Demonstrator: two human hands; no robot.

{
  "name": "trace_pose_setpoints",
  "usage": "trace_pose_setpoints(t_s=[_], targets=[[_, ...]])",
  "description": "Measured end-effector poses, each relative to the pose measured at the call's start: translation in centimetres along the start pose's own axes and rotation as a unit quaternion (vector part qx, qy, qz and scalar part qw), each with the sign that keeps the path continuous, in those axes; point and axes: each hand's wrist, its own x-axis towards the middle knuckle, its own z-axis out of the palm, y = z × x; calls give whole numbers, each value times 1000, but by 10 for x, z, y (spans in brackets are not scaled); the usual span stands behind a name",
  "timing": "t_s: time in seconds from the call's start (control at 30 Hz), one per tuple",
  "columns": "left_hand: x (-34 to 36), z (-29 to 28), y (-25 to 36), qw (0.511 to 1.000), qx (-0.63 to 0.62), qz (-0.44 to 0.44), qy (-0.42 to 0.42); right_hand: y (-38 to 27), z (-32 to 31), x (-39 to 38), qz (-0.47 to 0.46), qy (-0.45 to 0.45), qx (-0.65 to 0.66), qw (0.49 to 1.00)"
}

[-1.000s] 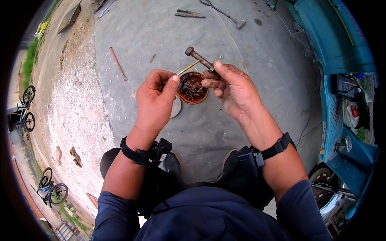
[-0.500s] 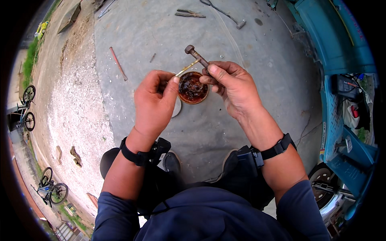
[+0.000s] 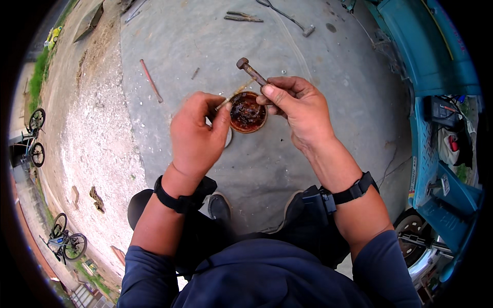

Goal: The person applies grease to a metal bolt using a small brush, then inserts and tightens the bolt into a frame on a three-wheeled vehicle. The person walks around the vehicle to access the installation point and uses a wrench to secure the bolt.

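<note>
Dark blue fabric is worn on the torso, and a black band is strapped around each wrist, the one on the left and the one on the right. Two dark, rounded shoes are planted on the grey ground, whose dull surface is marked with creases and pale specks.

By the left hand, a slim, pale stick is pinched between thumb and fingers; its far end is tinted yellowish brown and blurred by motion. By the right hand, a brown, rough-looking metal bolt is grasped at the end of its shank, the fingers closed around it, and its blocky head is pointed up and leftward. The stick's tip is held close to the shank; whether contact is made cannot be told.

Below, between the hands, a round tin is seen, filled with glossy, lumpy, dark red-brown paste. A pale, flat disc is partly covered by the left hand.

Farther off, a thin reddish rod is laid on the ground, beyond which are placed dark metal pliers and a long-handled hammer.
</note>
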Motion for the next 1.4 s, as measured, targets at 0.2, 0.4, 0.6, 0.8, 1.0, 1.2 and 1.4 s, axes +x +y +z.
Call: trace_pose_setpoints(t_s=[0.2,0.4,0.6,0.8,1.0,1.2,1.4], targets=[[5,-3,2,999,10,-35,18,2,-1,1,-28,-9,-34,999],[2,-5,-4,999,30,22,2,2,-1,1,-44,-14,-50,998],[1,-6,2,998,46,38,-7,3,-1,0,-79,0,-104,991],[-1,-9,6,997,60,42,-36,1,0,-2,-112,13,-179,977],[3,-10,-1,998,63,29,-8,-2,3,-4,-128,14,-197,972],[10,-13,-6,996,80,31,29,3,3,-2,-147,10,-204,968],[10,-11,-6,996,77,39,11,3,3,0,-170,22,-232,958]])
